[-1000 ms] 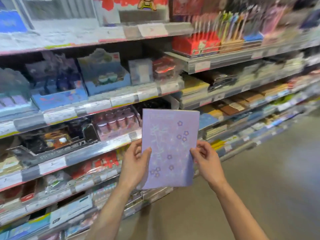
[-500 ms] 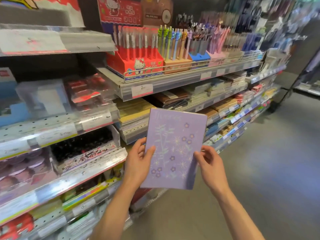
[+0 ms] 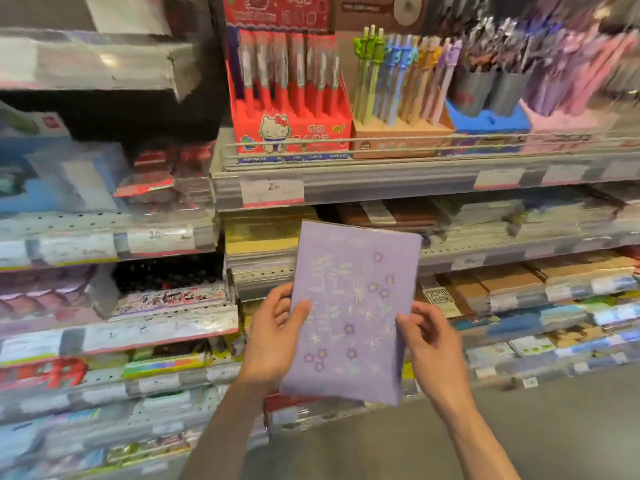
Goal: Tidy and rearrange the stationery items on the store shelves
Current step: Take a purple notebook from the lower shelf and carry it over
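I held the notebook (image 3: pixel 349 313) upright in front of the shelves, clear of every shelf, its lilac flowered cover facing me and its top edge level with the stacks on the notebook shelf (image 3: pixel 485 245). My left hand (image 3: pixel 273 337) gripped its left edge, thumb curled over the cover and the fingers behind it; my right hand (image 3: pixel 433 344) pinched the lower right edge, fingers bent round it and only partly closed. Both hands carried the book, and neither touched a shelf. Above, behind a wire rail, stood a red pen box (image 3: pixel 291 133) and a tan box of pastel pens (image 3: pixel 398 129); these I took to be the wrong place for a book. The step in hand looked to me like the carrying stage: a stray notebook picked up and not yet put back. The view was blurred, so I could not tell whether any stack matched this cover. The next move, as I judged it, called for finding the right pile among the flat stacks, tipping the book level, and sliding it on top squarely without pushing the books beneath out of line.
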The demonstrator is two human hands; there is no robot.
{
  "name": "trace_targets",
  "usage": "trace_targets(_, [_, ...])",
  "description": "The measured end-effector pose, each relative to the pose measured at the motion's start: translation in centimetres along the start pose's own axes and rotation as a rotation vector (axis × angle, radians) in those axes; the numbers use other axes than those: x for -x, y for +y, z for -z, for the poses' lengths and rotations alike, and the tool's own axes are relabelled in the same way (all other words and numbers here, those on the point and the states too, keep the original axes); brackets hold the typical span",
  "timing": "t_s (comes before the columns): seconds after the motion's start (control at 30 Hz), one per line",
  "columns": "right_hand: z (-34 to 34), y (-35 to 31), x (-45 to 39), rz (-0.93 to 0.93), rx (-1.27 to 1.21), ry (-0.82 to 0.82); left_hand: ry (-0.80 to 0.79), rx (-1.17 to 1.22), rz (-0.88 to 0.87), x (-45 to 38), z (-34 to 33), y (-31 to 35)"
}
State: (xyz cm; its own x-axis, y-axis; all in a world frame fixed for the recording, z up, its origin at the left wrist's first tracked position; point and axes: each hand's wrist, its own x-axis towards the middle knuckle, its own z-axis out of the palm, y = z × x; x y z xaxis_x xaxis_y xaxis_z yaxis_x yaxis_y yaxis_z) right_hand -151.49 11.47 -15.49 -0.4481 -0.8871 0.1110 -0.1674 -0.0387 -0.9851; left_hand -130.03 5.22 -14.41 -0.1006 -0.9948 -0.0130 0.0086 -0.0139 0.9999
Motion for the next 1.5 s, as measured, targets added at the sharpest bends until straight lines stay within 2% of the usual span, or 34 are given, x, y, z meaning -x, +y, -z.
trace_targets(0.2, [-1.6,-1.1,-4.9,0.044,-0.026,-0.282,0.354,0.035,0.024,1.2,0.3,1.5])
trace_targets(0.3, [-3.3,-1.9,-6.0,0.061,0.006,-0.409,0.433,0.0,0.021,2.1,1.4,2.3])
trace_targets(0.37, [-4.3,-2.8,-6.7,0.089,0.006,-0.435,0.454,0.012,0.011,1.8,2.1,2.8])
trace_targets(0.47, [-5.6,-4.0,-7.2,0.115,0.011,-0.396,0.433,0.031,0.021,0.6,3.2,3.9])
trace_targets(0.8, [-9.8,-6.0,-8.9,0.026,0.05,-0.22,0.264,0.103,0.053,-1.3,7.4,4.4])
trace_targets(1.0, [-11.5,-6.2,-10.2,0.024,0.136,-0.159,0.067,0.063,0.072,0.1,9.6,3.9])
trace_targets(1.37, [-8.3,-5.7,-7.7,-0.161,0.029,-0.49,0.228,0.105,0.014,-0.6,8.4,3.2])
trace_targets(1.5, [-8.6,-5.6,-7.7,-0.133,0.038,-0.429,0.299,0.044,-0.036,-1.4,7.4,3.6])
